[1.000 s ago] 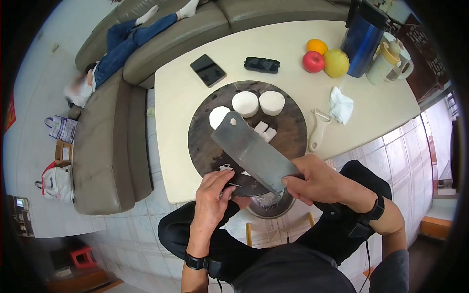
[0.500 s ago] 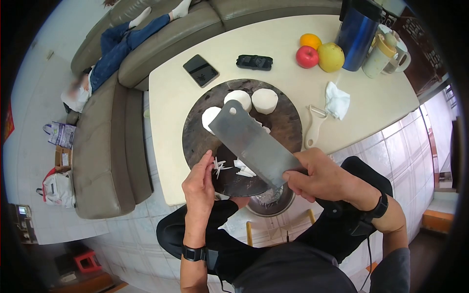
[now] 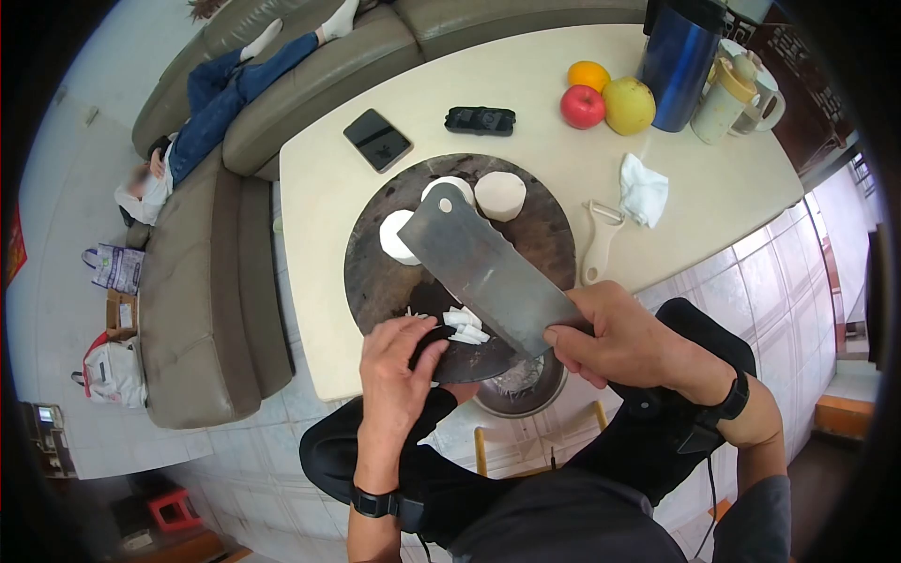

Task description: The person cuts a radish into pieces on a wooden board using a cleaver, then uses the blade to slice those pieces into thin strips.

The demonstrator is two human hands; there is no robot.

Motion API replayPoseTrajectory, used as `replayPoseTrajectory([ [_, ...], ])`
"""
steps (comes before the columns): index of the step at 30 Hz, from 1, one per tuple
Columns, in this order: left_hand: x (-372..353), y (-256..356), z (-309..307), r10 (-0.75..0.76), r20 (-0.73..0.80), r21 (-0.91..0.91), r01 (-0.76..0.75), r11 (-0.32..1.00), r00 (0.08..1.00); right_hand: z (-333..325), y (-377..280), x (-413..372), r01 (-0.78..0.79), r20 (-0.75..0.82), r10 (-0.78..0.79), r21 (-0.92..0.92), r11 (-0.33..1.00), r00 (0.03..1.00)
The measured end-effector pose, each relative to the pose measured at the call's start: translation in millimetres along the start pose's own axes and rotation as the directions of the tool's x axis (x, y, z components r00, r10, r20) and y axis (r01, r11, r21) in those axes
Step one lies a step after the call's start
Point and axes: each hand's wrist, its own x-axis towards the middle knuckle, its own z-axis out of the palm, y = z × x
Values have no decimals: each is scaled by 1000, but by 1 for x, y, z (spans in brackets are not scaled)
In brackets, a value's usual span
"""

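Note:
My right hand [image 3: 615,330] is wrapped round the handle of a broad cleaver [image 3: 488,267], its blade held above a round dark chopping board [image 3: 554,253]. My left hand [image 3: 396,361] rests at the board's near left edge, thumb and curved fingers apart around thin white shreds partly hidden by the fingers. Just right of them lies a small heap of white strips [image 3: 465,326], apparently cut radish. Thick white radish chunks stand farther back: one at the left [image 3: 398,236], one at the right [image 3: 499,195], and another partly behind the blade.
Below the board's near edge sits a metal bowl [image 3: 526,399] holding white shreds. A peeler [image 3: 601,242], white cloth [image 3: 644,190], phone [image 3: 377,140], black case [image 3: 480,121], fruit [image 3: 629,105] and blue flask [image 3: 680,70] are on the table [image 3: 310,281]. A person lies on the sofa [image 3: 202,310].
My left hand has shifted right and turned, its fingers now curving over the thin shreds. The cleaver stays nearly where it was in my right hand. The view has shifted slightly.

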Motion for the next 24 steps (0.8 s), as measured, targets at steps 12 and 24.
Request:
replayPoseTrajectory([
  [12,-10,4,20,5,25,-37,-4,999,1000,-2,6,-3,-8,1,8,-27,1000,1000],
  [24,-7,-1,8,-16,33,-104,19,994,999,0,3,-4,-67,31,67,12,998,997],
])
